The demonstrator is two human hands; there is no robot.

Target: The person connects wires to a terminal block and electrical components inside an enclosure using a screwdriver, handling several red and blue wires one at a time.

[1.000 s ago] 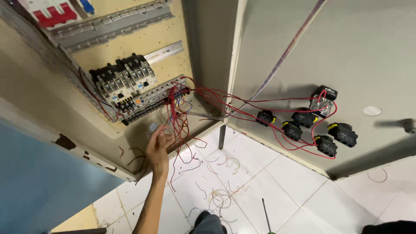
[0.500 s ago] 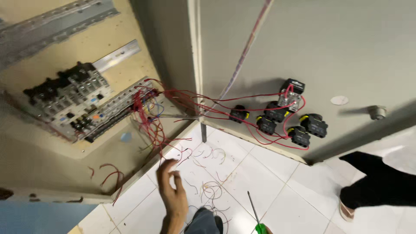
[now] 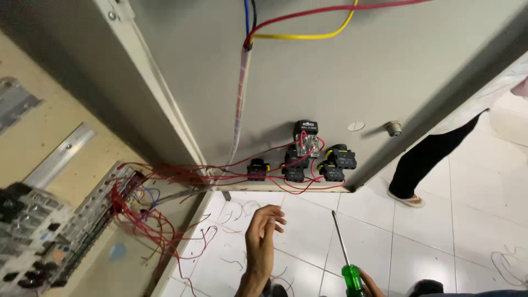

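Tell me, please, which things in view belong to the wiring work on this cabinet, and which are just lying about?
In hand:
- screwdriver with green handle, held in the right hand
- left hand, empty and open
- red wires
- black door switches
- terminal strip

Lying about:
- wire offcuts on the floor tiles
- another person's leg

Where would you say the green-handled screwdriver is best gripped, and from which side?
Grip the screwdriver by its thick green handle, from below, as the right hand does now. The thin bare shaft points up toward the cabinet door, so the handle end lies nearest. The left hand hangs open beside it.
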